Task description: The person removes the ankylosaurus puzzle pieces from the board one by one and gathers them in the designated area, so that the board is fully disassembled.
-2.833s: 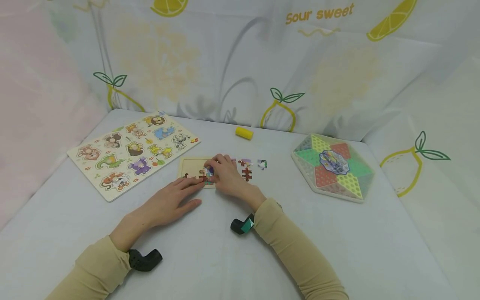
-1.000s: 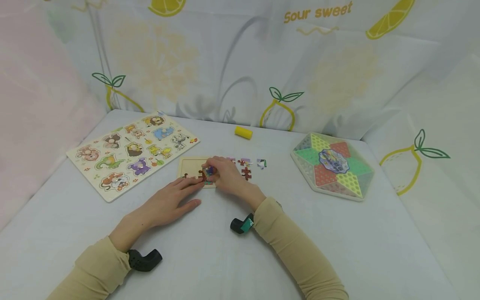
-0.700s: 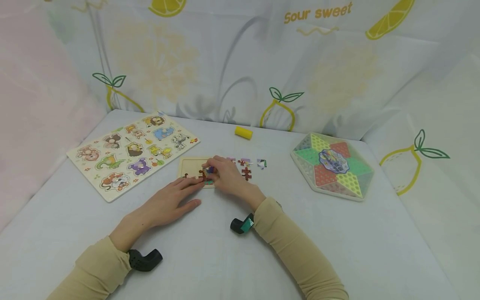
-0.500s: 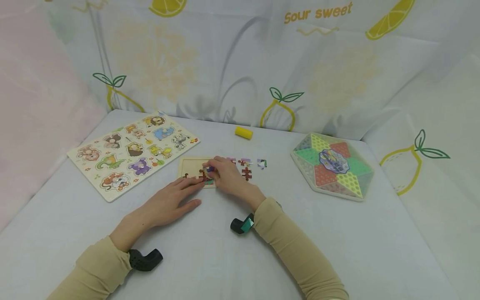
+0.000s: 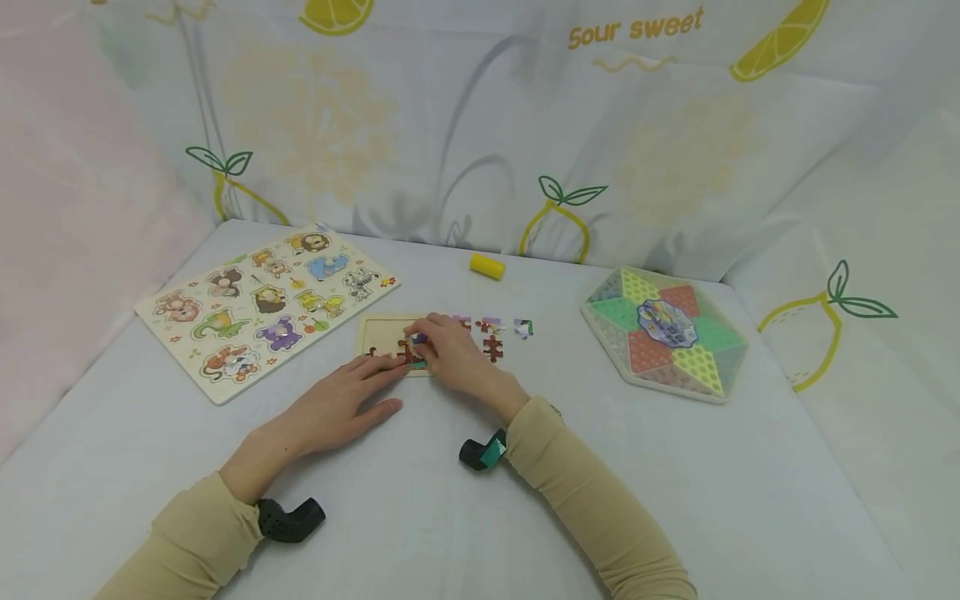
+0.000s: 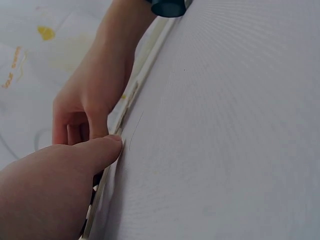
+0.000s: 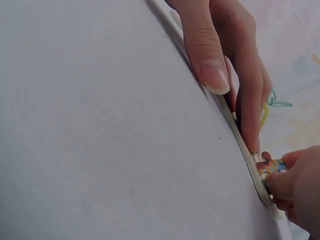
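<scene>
A small wooden jigsaw tray (image 5: 380, 327) lies in the middle of the white table, with several reddish-brown pieces in its front part. My right hand (image 5: 463, 360) is over the tray's right side, thumb and fingers pinching a colourful jigsaw piece (image 7: 271, 166) close above the wood. My left hand (image 5: 333, 408) lies at the tray's front left, its fingers stretched out and fingertips resting on the pieces by the front edge. In the left wrist view the thumb of that hand hides part of the tray's side.
Several loose jigsaw pieces (image 5: 492, 347) lie right of the tray. An animal knob-puzzle board (image 5: 258, 308) stands back left, a yellow cylinder (image 5: 487, 266) at the back, and a hexagonal Chinese checkers box (image 5: 666, 333) at the right. A printed curtain (image 5: 420, 108) hangs behind.
My right fingers have drawn in slightly and the pinched jigsaw piece has turned a little between them, staying over the same part of the tray. The left hand has hardly moved.
</scene>
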`<action>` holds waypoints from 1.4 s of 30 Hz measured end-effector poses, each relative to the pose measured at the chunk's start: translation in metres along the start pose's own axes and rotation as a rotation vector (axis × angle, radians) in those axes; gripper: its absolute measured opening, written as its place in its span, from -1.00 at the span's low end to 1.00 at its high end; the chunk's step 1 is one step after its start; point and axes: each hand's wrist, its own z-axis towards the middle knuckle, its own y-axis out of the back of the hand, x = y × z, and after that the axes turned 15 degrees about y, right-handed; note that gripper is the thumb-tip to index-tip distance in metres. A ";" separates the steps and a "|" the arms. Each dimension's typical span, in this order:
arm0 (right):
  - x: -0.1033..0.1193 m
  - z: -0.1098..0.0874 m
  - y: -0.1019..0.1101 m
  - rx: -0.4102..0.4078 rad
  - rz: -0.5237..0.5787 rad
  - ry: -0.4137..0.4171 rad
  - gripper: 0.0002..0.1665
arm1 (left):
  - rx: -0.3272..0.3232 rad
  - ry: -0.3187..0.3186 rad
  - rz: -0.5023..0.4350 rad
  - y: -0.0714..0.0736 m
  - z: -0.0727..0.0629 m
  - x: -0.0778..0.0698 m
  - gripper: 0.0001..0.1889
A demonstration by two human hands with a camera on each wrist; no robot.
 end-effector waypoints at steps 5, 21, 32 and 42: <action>0.001 0.000 0.001 -0.004 0.035 -0.033 -0.70 | -0.008 -0.004 -0.002 -0.001 0.000 0.000 -0.42; -0.029 -0.044 0.049 -0.324 0.144 -0.220 -0.78 | -0.013 -0.038 0.003 0.000 0.003 0.001 -0.42; -0.052 -0.110 0.070 -0.356 0.206 -0.467 -0.77 | 0.000 -0.018 0.006 0.005 0.000 0.003 -0.44; -0.055 -0.120 0.063 -0.367 0.217 -0.485 -0.81 | -0.015 -0.027 -0.003 0.000 0.000 0.003 -0.43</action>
